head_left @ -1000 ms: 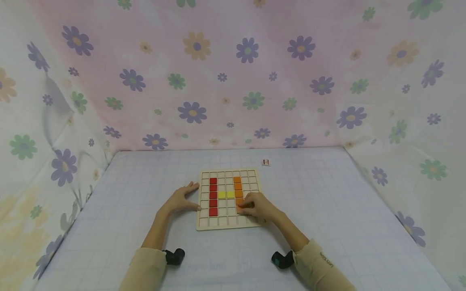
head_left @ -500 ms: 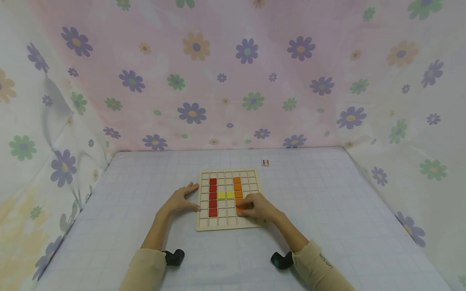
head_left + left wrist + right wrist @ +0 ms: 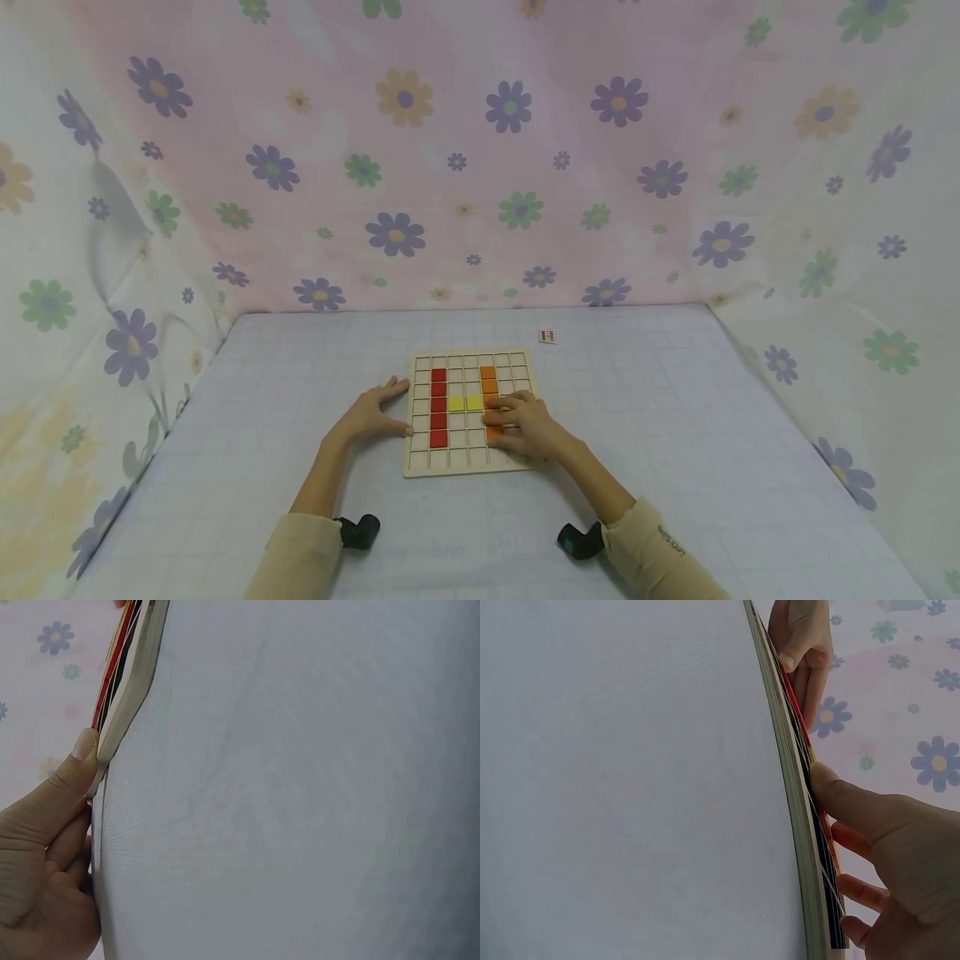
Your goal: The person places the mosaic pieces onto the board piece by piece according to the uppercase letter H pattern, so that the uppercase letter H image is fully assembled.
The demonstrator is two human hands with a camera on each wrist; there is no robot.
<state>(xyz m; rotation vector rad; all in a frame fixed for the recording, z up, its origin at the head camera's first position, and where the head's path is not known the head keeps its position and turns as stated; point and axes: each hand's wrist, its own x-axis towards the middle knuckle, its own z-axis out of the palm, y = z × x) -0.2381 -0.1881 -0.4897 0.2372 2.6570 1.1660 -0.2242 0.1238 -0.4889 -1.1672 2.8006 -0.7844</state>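
A pale wooden grid board (image 3: pixel 458 459) lies flat on the table. On it are a column of red tiles (image 3: pixel 438 405), two yellow tiles (image 3: pixel 465 403) and a column of orange tiles (image 3: pixel 489 379), together forming an H. My left hand (image 3: pixel 369 411) rests against the board's left edge, thumb and fingers spread apart. Over the lower orange tiles, my right hand (image 3: pixel 534 427) lies with its fingers spread, touching the column and partly hiding it. In the right wrist view, the thumb and fingertips of the right hand (image 3: pixel 907 855) meet the board's top.
Behind the board, toward its right, lies a small printed card (image 3: pixel 548 336). The table (image 3: pixel 675 433) has a pale grid cloth, and flowered fabric (image 3: pixel 465 125) hangs at the back and sides. Black devices, such as the one (image 3: pixel 360 531) by the left sleeve, sit at both wrists.
My right hand's fingers, drawn together at the lowest orange tile before, have spread apart over the lower orange tiles. The left hand and the board stay in place.
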